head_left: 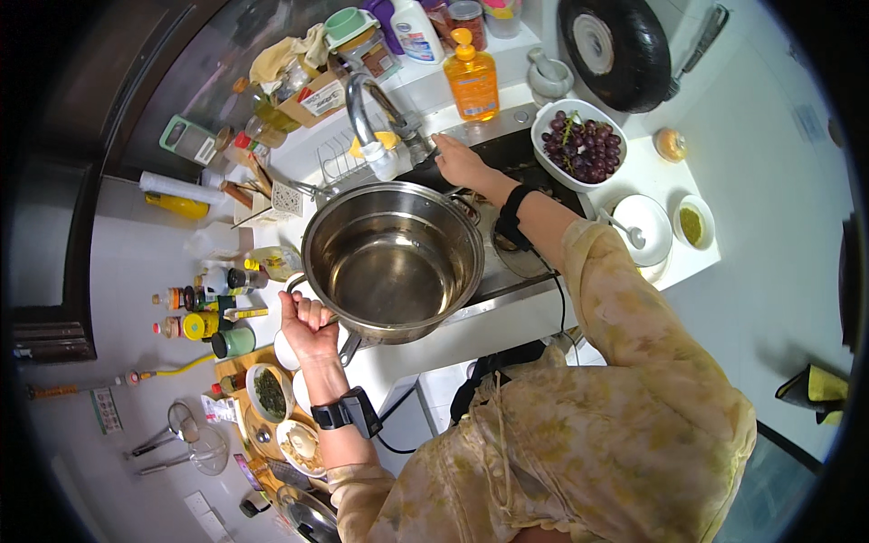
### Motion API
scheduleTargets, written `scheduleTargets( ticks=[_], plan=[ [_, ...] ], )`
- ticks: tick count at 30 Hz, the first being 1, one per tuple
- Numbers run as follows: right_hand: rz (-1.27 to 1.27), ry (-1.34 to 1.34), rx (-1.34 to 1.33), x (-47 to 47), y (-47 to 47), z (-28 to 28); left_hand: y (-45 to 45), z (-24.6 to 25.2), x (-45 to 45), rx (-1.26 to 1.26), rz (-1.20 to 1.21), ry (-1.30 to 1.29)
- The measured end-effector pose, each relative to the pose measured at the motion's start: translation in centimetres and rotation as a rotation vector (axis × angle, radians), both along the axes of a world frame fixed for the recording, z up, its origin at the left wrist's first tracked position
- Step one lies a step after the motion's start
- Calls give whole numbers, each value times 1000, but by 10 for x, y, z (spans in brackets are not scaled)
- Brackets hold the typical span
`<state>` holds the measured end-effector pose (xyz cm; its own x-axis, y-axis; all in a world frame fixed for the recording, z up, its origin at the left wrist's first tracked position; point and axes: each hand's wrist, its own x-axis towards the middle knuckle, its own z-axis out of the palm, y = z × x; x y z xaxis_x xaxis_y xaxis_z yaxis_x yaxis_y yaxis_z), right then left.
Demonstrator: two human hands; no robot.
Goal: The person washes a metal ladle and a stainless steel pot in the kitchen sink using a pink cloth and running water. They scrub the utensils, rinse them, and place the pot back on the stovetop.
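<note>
My left hand [309, 326] grips the side handle of a wide stainless steel pot [390, 265]. The pot hangs tilted over the sink front, its shiny inside facing me with no food visible in it. A chrome faucet [363, 115] with a white nozzle [381, 161] ends just above the pot's far rim; no stream of water shows. My right hand [465, 163] reaches past the pot to the faucet's base, fingers stretched out beside the lever. Whether the fingertips touch the lever is hard to tell.
Right of the sink [499, 146] are a white bowl of grapes [584, 146], white bowls [641, 231] and an onion [671, 144]. Orange soap [472, 81] stands behind it. Bottles [234, 278] and a wooden board [234, 370] with dishes line the left counter.
</note>
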<state>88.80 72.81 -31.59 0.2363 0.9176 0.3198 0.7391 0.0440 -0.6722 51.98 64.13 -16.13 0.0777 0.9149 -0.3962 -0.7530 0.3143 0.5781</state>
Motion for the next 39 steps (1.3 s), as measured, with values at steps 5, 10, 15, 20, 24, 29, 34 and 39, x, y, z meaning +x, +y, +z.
scheduleTargets(
  ticks=[5,10,15,20,24,29,34,39],
  plan=[
    [201,110,-137,3,-4,-1,-1,-13,14,36,-12,-28],
    [152,215,-183,24,-24,3,-4,-20,27,49,-22,-51],
    [154,183,-271,33,-37,-8,-4,-18,40,31,8,35],
    [228,225,-309,18,-40,-19,-8,-15,51,4,49,87],
    [353,325,-382,6,-40,-21,-14,-18,56,-25,48,92],
    [396,330,-430,4,-41,-23,-17,-25,54,-27,47,52],
    [339,371,-359,10,-35,-17,-18,-29,48,12,-15,41],
    [340,263,-162,12,-15,-2,-15,-31,47,22,-56,24]
  ],
)
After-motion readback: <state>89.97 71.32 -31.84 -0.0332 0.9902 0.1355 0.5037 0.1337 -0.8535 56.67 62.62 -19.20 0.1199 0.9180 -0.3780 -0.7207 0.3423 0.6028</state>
